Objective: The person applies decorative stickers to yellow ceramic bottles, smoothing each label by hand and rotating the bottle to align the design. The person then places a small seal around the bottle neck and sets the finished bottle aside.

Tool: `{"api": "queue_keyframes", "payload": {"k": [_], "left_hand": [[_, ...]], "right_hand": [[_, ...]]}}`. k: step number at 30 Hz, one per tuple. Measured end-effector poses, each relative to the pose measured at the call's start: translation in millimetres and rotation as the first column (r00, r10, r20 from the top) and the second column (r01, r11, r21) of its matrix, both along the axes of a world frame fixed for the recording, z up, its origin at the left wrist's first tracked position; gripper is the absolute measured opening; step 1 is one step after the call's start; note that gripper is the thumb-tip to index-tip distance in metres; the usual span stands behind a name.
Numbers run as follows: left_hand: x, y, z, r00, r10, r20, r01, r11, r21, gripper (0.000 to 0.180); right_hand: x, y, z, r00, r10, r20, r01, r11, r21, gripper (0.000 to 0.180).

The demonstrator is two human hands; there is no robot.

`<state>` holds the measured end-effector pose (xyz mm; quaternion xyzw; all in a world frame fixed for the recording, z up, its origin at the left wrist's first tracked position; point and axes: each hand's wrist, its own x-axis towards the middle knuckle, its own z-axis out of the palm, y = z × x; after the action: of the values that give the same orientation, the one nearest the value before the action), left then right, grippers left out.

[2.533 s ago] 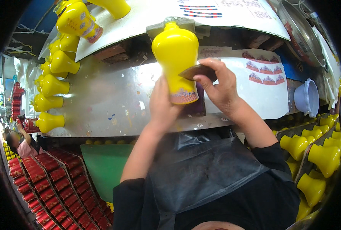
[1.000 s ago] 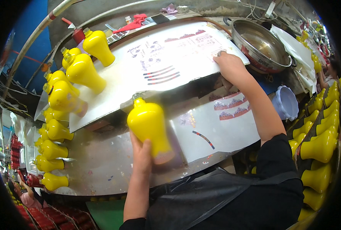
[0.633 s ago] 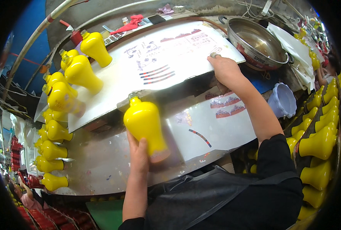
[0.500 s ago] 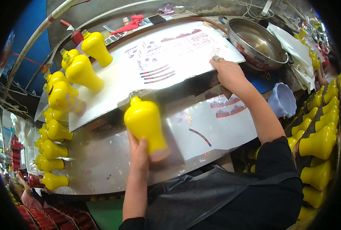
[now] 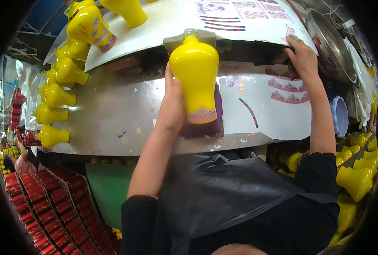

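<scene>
My left hand (image 5: 172,102) is wrapped round the side of a glossy yellow bottle (image 5: 195,74), which stands nearly upright in view with its neck at the far end. A pink patterned band circles the bottle's base. Behind the neck lies a grey cloth or pad (image 5: 170,42), and a purple thing (image 5: 201,129) shows beneath the base. At the right end of the white board, my right hand (image 5: 303,59) bends its fingers onto a small pink decal (image 5: 290,30); its fingertips are partly hidden. Dark striped strips (image 5: 222,24) lie on the board.
Several yellow bottles line the left side, one decorated bottle (image 5: 91,27) among them. Pink scalloped decals (image 5: 289,97) and a striped strip (image 5: 249,112) lie on the lower table (image 5: 125,102). A metal basin (image 5: 331,46) and a pale blue bucket (image 5: 339,117) are at right; red racked pieces (image 5: 53,208) at lower left.
The view has shifted, so the bench sits higher in the picture. My left hand has brought the bottle upright, neck at the grey pad. My right hand stays at the small decal by the board's edge.
</scene>
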<state>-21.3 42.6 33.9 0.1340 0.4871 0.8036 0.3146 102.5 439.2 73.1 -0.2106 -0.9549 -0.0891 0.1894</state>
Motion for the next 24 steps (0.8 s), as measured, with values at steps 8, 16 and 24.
{"api": "queue_keyframes", "payload": {"k": [8,16,24], "left_hand": [[-2,-4,8,0.998,-0.060,0.022,0.061,0.998,-0.031,0.078],[-6,-1,4,0.995,-0.063,-0.078,0.058,0.996,-0.071,0.102],[-4,-2,10,0.993,-0.068,-0.101,0.055,0.991,-0.118,0.103]], "right_hand": [[12,22,1,0.984,0.148,-0.095,-0.148,0.989,0.006,0.022],[-1,16,27,0.985,0.070,-0.155,-0.133,0.883,-0.449,0.029],[-43,-89,80,0.983,0.124,-0.136,-0.168,0.311,-0.935,0.029]]}}
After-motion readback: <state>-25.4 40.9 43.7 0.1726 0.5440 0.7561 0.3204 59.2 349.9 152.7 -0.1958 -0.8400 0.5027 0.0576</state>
